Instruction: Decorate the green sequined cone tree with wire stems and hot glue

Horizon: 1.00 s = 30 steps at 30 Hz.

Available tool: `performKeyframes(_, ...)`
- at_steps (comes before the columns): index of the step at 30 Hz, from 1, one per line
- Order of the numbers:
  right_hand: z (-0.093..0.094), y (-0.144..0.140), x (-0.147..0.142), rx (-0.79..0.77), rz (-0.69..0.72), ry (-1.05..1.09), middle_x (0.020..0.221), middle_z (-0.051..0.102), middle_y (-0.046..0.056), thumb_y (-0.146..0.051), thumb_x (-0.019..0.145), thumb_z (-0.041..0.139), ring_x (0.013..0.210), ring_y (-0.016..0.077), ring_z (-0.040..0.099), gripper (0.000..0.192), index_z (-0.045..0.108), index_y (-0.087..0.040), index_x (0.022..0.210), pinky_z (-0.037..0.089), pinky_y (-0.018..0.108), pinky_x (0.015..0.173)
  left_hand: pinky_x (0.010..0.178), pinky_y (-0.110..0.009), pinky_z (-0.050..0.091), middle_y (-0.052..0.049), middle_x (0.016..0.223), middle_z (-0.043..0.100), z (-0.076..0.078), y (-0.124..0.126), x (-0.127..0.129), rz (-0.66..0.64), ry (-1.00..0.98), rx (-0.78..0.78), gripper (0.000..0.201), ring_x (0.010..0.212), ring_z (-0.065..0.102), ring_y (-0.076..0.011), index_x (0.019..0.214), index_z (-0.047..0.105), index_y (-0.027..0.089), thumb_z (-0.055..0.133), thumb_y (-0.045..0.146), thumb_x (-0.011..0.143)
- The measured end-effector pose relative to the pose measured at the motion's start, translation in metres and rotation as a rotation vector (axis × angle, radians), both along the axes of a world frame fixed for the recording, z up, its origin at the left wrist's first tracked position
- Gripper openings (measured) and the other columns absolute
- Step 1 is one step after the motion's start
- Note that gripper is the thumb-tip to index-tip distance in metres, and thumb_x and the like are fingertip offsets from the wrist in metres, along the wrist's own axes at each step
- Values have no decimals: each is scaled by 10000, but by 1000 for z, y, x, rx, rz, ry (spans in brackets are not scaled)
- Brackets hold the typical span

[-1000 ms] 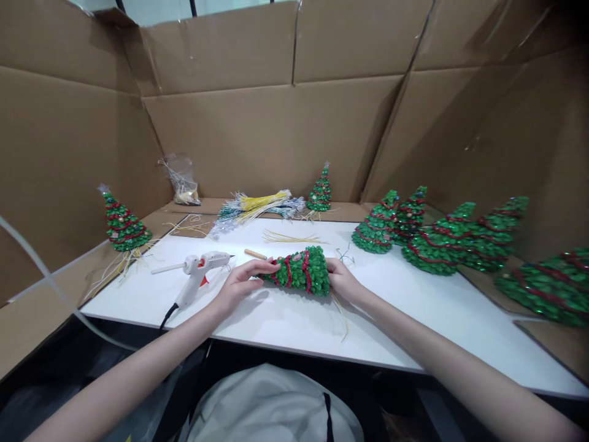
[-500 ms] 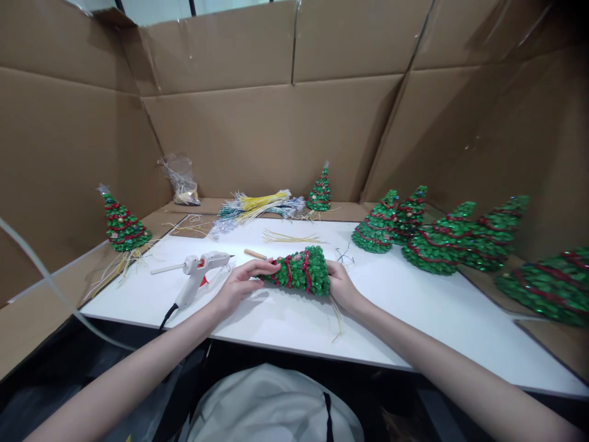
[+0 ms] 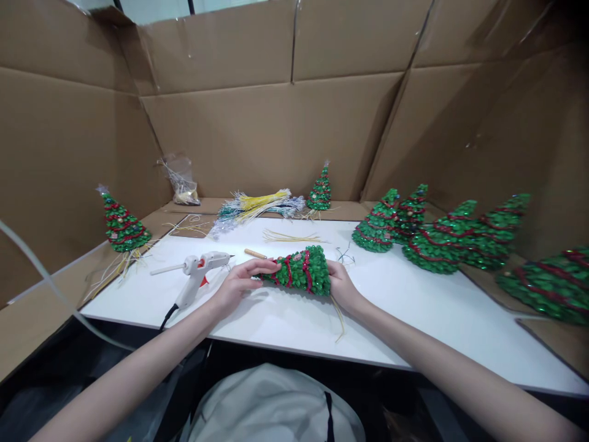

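Observation:
A small green Christmas tree [image 3: 301,271] with red garland lies on its side between my hands, low over the white board. Its tip points left, and my left hand [image 3: 242,282] is closed around that narrow end. At the wide base, my right hand [image 3: 341,286] grips the tree, its fingertips hidden inside or behind the base. Thin yellow wires [image 3: 339,319] hang down from the base beside my right hand. Just beyond my left hand lies a small wooden-handled tool [image 3: 255,253], partly covered by the tree and fingers.
A white glue gun [image 3: 196,276] with a black cord rests left of my hands. Bundled wires [image 3: 262,205] lie at the back, with loose yellow wires [image 3: 291,237] nearer. Several decorated trees [image 3: 439,245] stand at the right; another tree [image 3: 123,226] is at left. Cardboard walls [image 3: 271,135] surround the board.
Almost nothing differs. Both hands keep hold of the tree in nearly the same pose, and the wires at its base have swung slightly right.

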State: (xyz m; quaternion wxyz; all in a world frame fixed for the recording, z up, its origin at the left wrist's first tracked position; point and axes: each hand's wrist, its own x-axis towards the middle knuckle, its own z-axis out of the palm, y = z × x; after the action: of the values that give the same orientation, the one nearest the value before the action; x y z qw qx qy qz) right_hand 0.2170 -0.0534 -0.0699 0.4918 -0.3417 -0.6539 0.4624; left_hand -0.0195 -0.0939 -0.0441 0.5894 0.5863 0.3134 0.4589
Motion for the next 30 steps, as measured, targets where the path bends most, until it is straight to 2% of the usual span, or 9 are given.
performKeyframes(6, -1, -1, 1, -16, -3, 12, 661, 653, -9, -152, 639, 534, 661, 167, 549, 136, 668, -153, 668, 431, 267, 622, 988, -352, 292, -86, 1153, 617, -1, 0, -1, -8, -2, -4, 453, 1140, 499, -253, 1055, 625, 164, 527, 45, 630)
performKeyframes(13, 1, -1, -1, -24, 5, 9, 704, 667, 1, -151, 658, 518, 674, 174, 563, 178, 679, -149, 734, 434, 275, 634, 1054, -379, 190, -92, 1109, 646, 0, 0, 1, -44, 10, 39, 456, 1240, 410, -267, 1049, 638, 150, 523, 41, 621)
performKeyframes(19, -3, -1, -1, -34, 29, 3, 755, 675, 11, -130, 668, 516, 700, 177, 567, 194, 680, -149, 772, 435, 279, 653, 1033, -386, 246, -95, 1205, 589, 3, -1, 3, 14, -63, 18, 453, 1236, 417, -264, 1129, 578, 172, 543, 77, 688)
performKeyframes(24, -3, -2, 0, -40, 43, 12, 796, 676, 18, -127, 691, 506, 736, 179, 573, 203, 679, -150, 794, 430, 267, 638, 1012, -372, 322, -94, 1249, 553, 1, -3, 6, 96, 7, 141, 352, 1214, 441, -258, 1130, 587, 183, 561, 180, 779)
performKeyframes(30, -4, 0, 1, -31, 49, 0, 783, 677, 18, -137, 694, 516, 741, 183, 580, 194, 681, -150, 796, 432, 266, 627, 1054, -369, 307, -66, 1277, 533, -1, -7, 4, 141, 277, 383, 329, 1234, 431, -233, 1167, 594, 214, 494, 218, 853)
